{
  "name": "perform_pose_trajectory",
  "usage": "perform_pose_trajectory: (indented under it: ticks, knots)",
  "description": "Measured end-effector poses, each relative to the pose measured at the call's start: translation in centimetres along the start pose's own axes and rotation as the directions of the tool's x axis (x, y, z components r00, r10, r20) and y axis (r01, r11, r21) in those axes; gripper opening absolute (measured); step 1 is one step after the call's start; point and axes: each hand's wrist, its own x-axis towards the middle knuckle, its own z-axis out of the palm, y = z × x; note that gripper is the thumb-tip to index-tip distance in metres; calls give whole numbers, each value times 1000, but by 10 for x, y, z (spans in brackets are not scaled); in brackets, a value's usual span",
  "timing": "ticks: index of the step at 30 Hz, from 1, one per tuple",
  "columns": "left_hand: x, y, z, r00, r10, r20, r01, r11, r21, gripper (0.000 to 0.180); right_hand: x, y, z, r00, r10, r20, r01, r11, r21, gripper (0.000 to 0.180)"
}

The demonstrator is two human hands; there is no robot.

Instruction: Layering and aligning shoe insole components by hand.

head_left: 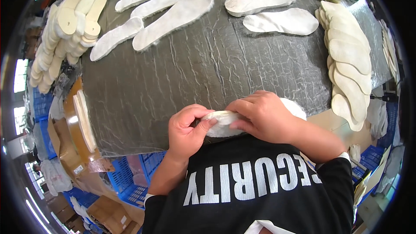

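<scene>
A dark grey table (260, 69) with a creased, glossy cover spreads out beyond the left hand (187, 131) and the right hand (266, 117). Below and left of the left hand is a blue plastic crate (119, 177) with slatted sides. Farther left stand an open cardboard box (67, 158), a crumpled whitish plastic bag (56, 177) and a bright window (21, 76). A closed brown carton (108, 214) sits lower left of that hand. Right of the right hand, past the table, is a blue bin (372, 158).
</scene>
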Motion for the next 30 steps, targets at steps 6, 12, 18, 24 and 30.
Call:
perform_pose_trajectory:
  ticks: [6, 12, 18, 24, 30]
  knots:
    - [18, 15, 19, 984, 162, -78, -180, 894, -410, 62, 23, 32, -15, 811, 430, 397, -583, 536, 611, 30]
    - [31, 28, 21, 770, 604, 205, -600, 576, 555, 44, 17, 64, 14, 741, 250, 623, -609, -141, 781, 35]
    - [31, 25, 22, 759, 579, 296, -608, 469, 641, 31, 13, 41, 36, 733, 341, 588, -599, -85, 796, 26]
    - [38, 1, 22, 864, 450, 226, -481, 607, 632, 22, -2, 52, 20, 985, 147, 90, -172, 884, 435, 40]
    - [39, 7, 27, 828, 492, 270, -526, 512, 679, 24, -4, 48, -13, 833, 354, 424, -533, 718, 447, 26]
